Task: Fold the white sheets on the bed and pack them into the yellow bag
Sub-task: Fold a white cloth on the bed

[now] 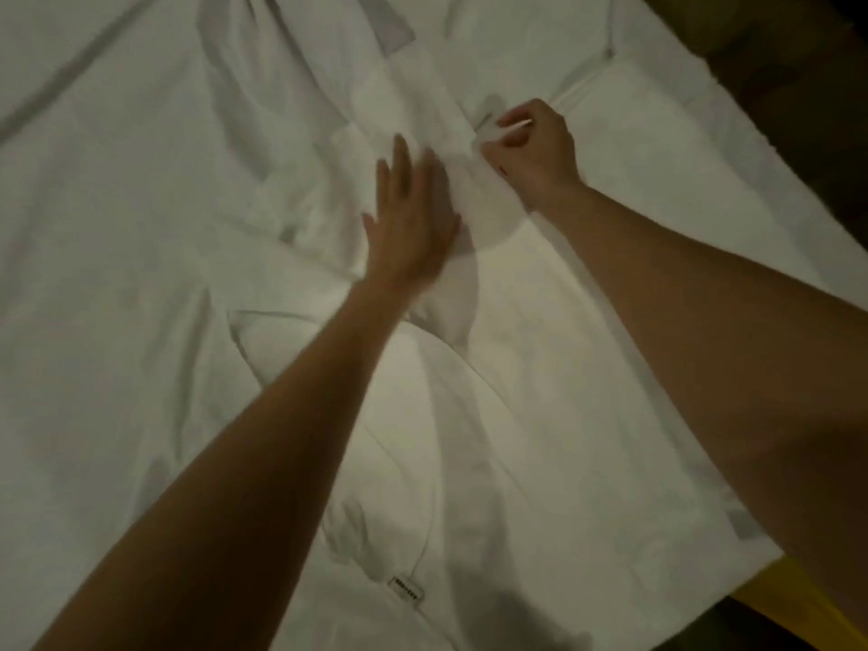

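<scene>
White sheets (540, 368) lie rumpled over the whole bed, with a small label (406, 594) sewn at the near edge. My left hand (408, 213) lies flat with straight fingers on a fold near the middle of the bed. Just to its right, my right hand (530, 148) pinches a raised bit of the white cloth between thumb and fingers. A strip of the yellow bag (794, 599) shows at the bottom right corner, partly behind my right forearm.
The bed's right edge (751, 133) runs diagonally from the top right down to the yellow strip, with dark floor (808, 86) beyond it. More white bedding (117, 227) spreads to the left and far side.
</scene>
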Demonstrator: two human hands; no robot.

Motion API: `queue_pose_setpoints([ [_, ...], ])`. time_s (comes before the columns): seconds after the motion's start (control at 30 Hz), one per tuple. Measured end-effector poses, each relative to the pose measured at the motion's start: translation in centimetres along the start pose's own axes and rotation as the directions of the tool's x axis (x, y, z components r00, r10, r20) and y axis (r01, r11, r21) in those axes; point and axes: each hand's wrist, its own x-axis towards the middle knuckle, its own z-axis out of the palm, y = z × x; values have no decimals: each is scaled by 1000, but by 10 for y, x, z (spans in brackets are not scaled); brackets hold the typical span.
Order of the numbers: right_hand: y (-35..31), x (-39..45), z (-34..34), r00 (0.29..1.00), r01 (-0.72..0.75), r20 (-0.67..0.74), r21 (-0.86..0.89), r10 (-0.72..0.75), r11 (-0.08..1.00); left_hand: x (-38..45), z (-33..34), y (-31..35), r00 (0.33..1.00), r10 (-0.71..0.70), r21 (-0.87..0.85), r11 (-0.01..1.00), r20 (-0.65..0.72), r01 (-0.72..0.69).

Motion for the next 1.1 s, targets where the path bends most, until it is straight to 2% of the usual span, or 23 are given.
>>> queue_pose_setpoints([
  [0.1, 26, -30, -29, 997, -67, 44, 40, 65, 997, -54, 31, 32, 979, -62, 99, 994, 195, 43],
  [0.23, 59, -86, -70, 965, -258, 124, 269, 232, 928, -116, 61, 67, 964, -64, 193, 981, 259, 13],
  [0.3, 70, -116, -91, 939, -332, 182, 278, 290, 901, -136, 71, 83, 957, -70, 200, 980, 281, 13],
  [0.47, 106, -190, -134, 888, -341, 301, -73, 346, 937, -193, 93, 133, 911, 2, 177, 981, 413, -82],
  [0.63, 133, -251, -165, 835, -378, 391, -104, 387, 920, -247, 114, 171, 850, 86, 147, 971, 520, -189],
  [0.73, 150, -276, -180, 797, -434, 408, -126, 446, 892, -269, 120, 175, 888, 164, 90, 971, 430, -223],
  [0.83, 169, -294, -195, 710, -467, 435, -300, 555, 832, -276, 121, 177, 909, 205, 78, 966, 363, -249],
  [0.93, 179, -307, -206, 553, -526, 543, -361, 632, 770, -263, 117, 181, 907, 188, 74, 970, 376, -231],
  [1.03, 176, -308, -224, 528, -527, 608, -313, 593, 790, -250, 110, 188, 869, 209, 5, 972, 449, -236],
  [1.1, 172, -309, -237, 507, -491, 625, -357, 593, 795, -249, 107, 188, 826, 250, -22, 961, 505, -277],
])
